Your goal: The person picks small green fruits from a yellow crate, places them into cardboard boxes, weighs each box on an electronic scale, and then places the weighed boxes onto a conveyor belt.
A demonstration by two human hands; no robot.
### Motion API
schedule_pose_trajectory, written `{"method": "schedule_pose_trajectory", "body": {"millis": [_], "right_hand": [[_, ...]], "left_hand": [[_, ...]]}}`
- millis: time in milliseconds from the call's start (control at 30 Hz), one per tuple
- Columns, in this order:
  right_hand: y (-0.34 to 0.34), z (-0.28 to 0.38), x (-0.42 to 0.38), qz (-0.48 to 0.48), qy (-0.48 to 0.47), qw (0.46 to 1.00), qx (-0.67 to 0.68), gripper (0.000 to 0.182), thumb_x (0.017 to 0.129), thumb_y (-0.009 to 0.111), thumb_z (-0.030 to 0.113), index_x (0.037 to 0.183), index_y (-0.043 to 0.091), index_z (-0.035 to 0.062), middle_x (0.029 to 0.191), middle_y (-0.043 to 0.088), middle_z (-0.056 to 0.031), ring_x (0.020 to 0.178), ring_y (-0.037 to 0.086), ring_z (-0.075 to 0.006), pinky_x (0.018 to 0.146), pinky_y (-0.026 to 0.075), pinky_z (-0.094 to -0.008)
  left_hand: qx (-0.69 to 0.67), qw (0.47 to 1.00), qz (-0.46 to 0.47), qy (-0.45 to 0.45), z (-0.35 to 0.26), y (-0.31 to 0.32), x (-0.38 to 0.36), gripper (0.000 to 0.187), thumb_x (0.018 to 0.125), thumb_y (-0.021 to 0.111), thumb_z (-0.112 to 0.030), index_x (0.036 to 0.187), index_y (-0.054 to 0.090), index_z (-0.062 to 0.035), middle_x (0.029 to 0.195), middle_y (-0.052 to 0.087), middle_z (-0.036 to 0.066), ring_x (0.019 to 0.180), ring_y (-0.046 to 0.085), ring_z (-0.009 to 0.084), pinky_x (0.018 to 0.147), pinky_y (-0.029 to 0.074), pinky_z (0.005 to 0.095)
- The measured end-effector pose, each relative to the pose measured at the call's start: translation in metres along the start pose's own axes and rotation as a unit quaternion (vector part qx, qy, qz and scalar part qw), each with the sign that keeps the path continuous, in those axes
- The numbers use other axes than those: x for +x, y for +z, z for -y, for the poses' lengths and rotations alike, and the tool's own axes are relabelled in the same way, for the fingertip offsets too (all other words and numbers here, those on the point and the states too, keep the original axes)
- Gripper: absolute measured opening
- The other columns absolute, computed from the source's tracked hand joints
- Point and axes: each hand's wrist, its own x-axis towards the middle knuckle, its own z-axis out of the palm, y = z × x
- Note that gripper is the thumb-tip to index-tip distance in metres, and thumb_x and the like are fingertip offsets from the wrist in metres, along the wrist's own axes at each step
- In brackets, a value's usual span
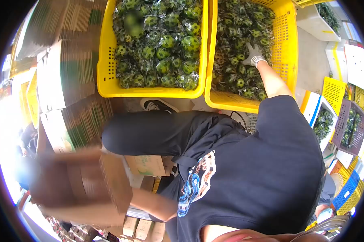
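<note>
My right hand (pixel 253 55), in a pale knitted glove, reaches into the right-hand yellow crate (pixel 286 44). Its fingers are spread over small green round fruits in clear plastic bags (pixel 235 60), which fill that crate. At the lower left, my left forearm (pixel 153 205) runs to a brown cardboard box (pixel 115 183) held up beside my leg. Motion blurs the box, and it hides most of my left hand. Larger-looking bagged green fruits (pixel 164 52) lie in rows in the left-hand yellow crate (pixel 149 92), alongside the first.
Stacks of flattened cardboard (pixel 79 76) rise along the left. A printed carton (pixel 147 165) sits below my bent leg (pixel 141 133). To the right are white boxes (pixel 317 22) with green produce, a purple crate (pixel 349 127) and more yellow crates (pixel 332 94). Small cartons (pixel 143 230) stand at the bottom.
</note>
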Motion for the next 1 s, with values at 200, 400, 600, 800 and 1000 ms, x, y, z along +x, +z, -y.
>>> {"method": "schedule_pose_trajectory", "body": {"millis": [200,400,600,800,1000], "right_hand": [[-0.002,0.044,0.021,0.090,0.084,0.988,0.092,0.116,0.062,0.080,0.044,0.147,0.005,0.0276,0.152,0.003,-0.0156,0.133,0.030,-0.0384,0.104,0.035,-0.0521],[0.066,0.067,0.031,-0.123,-0.087,0.987,0.053,0.115,0.054,0.082,0.046,0.146,0.017,0.0235,0.149,0.019,-0.0156,0.129,0.036,-0.0345,0.100,0.039,-0.0474],[0.063,0.081,0.043,-0.133,0.136,0.980,0.057,0.109,0.060,0.073,0.060,0.145,0.013,0.0309,0.144,0.023,-0.0177,0.124,0.041,-0.0417,0.099,0.041,-0.0475],[0.039,0.076,0.053,-0.167,0.122,0.954,0.216,0.080,0.073,0.070,0.048,0.140,0.032,0.0241,0.137,0.036,-0.0161,0.117,0.049,-0.0378,0.092,0.046,-0.0447],[0.081,0.044,0.079,-0.073,0.039,0.935,0.345,0.075,0.076,0.072,0.016,0.140,0.034,0.0098,0.138,0.039,-0.0170,0.115,0.050,-0.0328,0.090,0.047,-0.0428]], "left_hand": [[-0.103,0.987,0.062,-0.108,0.142,0.113,0.015,0.055,0.082,0.061,-0.031,0.124,0.044,0.0018,0.116,0.053,0.015,0.098,0.054,0.0282,0.087,0.045,0.0414],[-0.170,0.954,-0.007,-0.248,0.170,0.147,-0.027,0.049,0.083,0.062,-0.034,0.117,0.051,-0.0003,0.108,0.059,0.012,0.094,0.059,0.0254,0.085,0.050,0.0386],[-0.388,0.831,0.082,-0.389,0.218,0.111,-0.022,0.052,0.075,0.070,-0.022,0.116,0.052,0.0040,0.105,0.063,0.019,0.092,0.063,0.0303,0.085,0.051,0.0425],[-0.399,0.815,0.099,-0.409,0.228,0.110,-0.022,0.048,0.077,0.068,-0.023,0.114,0.054,0.0032,0.102,0.064,0.018,0.091,0.063,0.0295,0.084,0.052,0.0421],[-0.404,0.789,0.115,-0.449,0.221,0.117,-0.018,0.050,0.076,0.069,-0.026,0.114,0.054,0.0024,0.101,0.064,0.018,0.088,0.064,0.0288,0.082,0.053,0.0417]]}}
